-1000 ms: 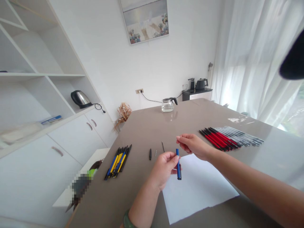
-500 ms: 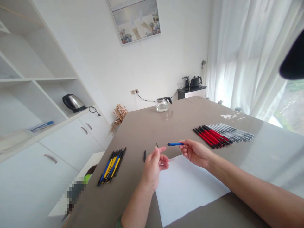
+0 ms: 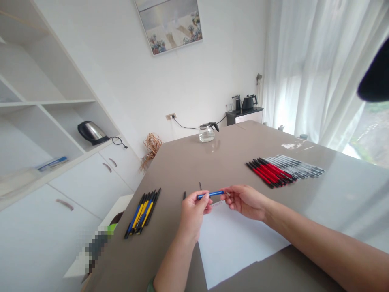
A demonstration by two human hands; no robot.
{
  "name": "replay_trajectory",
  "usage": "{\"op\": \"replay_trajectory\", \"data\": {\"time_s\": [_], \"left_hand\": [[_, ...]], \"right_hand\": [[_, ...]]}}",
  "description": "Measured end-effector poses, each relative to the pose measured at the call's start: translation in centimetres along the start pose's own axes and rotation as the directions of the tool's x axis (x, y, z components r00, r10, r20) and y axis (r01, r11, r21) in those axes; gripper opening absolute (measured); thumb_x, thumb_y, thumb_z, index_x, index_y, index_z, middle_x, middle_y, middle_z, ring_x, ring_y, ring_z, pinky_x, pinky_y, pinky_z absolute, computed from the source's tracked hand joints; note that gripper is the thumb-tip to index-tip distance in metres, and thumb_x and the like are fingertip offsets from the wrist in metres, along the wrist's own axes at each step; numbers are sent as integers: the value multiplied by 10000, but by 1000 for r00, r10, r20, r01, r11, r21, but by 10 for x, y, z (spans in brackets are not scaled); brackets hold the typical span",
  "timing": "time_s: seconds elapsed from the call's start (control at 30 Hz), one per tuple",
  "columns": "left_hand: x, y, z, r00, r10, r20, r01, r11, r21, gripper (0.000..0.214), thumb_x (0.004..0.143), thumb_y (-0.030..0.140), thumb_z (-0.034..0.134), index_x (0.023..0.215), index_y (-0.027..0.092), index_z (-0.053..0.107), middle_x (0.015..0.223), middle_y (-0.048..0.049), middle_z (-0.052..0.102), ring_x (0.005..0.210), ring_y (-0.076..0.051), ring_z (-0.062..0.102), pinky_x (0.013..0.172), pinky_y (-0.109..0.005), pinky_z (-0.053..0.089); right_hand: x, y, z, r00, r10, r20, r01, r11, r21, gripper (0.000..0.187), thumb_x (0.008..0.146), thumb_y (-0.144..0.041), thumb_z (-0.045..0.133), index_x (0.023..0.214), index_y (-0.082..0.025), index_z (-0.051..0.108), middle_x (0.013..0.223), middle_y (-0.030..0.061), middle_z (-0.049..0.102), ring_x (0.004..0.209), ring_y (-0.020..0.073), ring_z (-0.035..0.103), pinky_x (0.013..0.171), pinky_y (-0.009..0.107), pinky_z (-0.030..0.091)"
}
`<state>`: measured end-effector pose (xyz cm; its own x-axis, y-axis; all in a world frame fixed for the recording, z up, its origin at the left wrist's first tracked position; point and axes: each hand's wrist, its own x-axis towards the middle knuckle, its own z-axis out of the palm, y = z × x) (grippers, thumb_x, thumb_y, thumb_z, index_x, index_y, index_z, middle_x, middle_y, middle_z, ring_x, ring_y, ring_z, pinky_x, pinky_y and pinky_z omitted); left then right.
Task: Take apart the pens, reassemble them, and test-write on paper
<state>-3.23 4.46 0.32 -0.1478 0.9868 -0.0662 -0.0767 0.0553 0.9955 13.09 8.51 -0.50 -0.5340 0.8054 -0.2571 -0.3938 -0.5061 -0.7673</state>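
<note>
A blue pen (image 3: 216,193) is held level above the far edge of a white sheet of paper (image 3: 240,243). My left hand (image 3: 194,211) is closed on its left end, thumb and fingers pinching it. The other end is between the fingertips of my right hand (image 3: 244,200), where a small pale tip shows. Just beyond my left hand lie a short black pen part (image 3: 184,195) and a thin dark piece (image 3: 199,185), both partly hidden by the hand.
Blue, yellow and black pens (image 3: 142,213) lie bunched at the left. Red-and-black pens (image 3: 270,173) and clear pens (image 3: 299,166) lie in rows at the right. A glass pot (image 3: 206,133) stands at the far side of the table (image 3: 182,162).
My left hand, open half a second ago, has closed on the blue pen's left end. My right hand has brought the pen slightly left and down.
</note>
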Motion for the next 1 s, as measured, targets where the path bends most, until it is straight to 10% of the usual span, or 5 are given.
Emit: {"op": "replay_trajectory", "data": {"time_s": [0.33, 0.53, 1.0], "left_hand": [[-3, -1, -5, 986, -78, 148, 73, 997, 38, 307, 719, 403, 521, 863, 132, 529, 717, -66, 610, 568, -112, 542, 561, -253, 423], [2, 2, -14, 1000, 4, -3, -4, 975, -221, 315, 708, 422, 535, 869, 157, 481, 662, -18, 577, 528, -88, 516, 519, -211, 399], [2, -2, -15, 1000, 3, -17, -7, 977, -213, 294, 734, 419, 500, 871, 160, 495, 622, -7, 554, 504, -86, 500, 481, -200, 381]], "right_hand": [[6, -9, -7, 977, -213, 1, 198, 907, -371, 201, 740, -236, 523, 923, -160, 493, 823, 71, 624, 559, 92, 555, 555, 240, 461], [41, -9, -8, 938, -346, 3, 138, 365, -921, 146, 741, -251, 467, 742, -153, 575, 722, 56, 625, 610, 127, 557, 558, 227, 420], [92, -12, 13, 976, -179, 122, 124, 3, -992, 124, 589, -177, 587, 693, -175, 656, 691, 15, 636, 628, 133, 537, 539, 206, 345]]}}
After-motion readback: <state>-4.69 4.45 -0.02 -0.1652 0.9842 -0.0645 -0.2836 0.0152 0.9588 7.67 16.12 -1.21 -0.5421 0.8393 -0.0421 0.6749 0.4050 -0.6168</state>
